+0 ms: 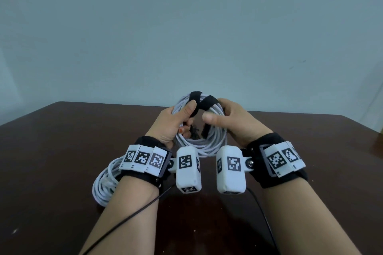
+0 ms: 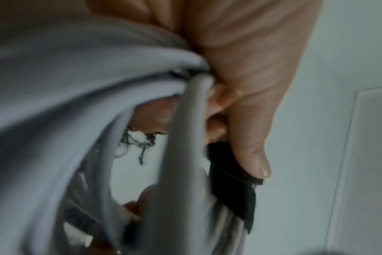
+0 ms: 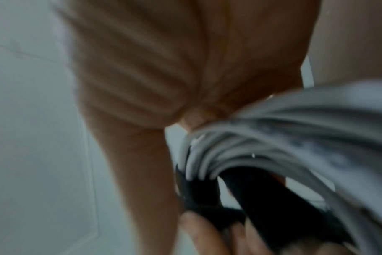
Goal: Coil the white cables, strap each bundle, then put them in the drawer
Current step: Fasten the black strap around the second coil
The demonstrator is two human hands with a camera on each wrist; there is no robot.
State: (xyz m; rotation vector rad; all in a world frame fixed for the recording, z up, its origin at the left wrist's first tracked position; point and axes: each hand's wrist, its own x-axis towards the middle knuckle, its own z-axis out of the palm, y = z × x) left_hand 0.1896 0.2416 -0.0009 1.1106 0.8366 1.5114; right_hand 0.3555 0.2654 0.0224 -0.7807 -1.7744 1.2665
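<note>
Held above the dark brown wooden tabletop, one coiled white cable bundle is mid-strapping, left hand pinching its black fabric strap, right hand gripping at three o'clock; another white coil lies unstrapped at seven o'clock; no drawer shows.

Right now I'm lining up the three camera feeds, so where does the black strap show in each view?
Head: the black strap crosses the top of the held cable coil, between the left hand and right hand.
Left wrist: right of centre, low, pressed under the thumb.
Right wrist: bottom centre, under the strands.
Shared landmark: the white coil itself.
</note>
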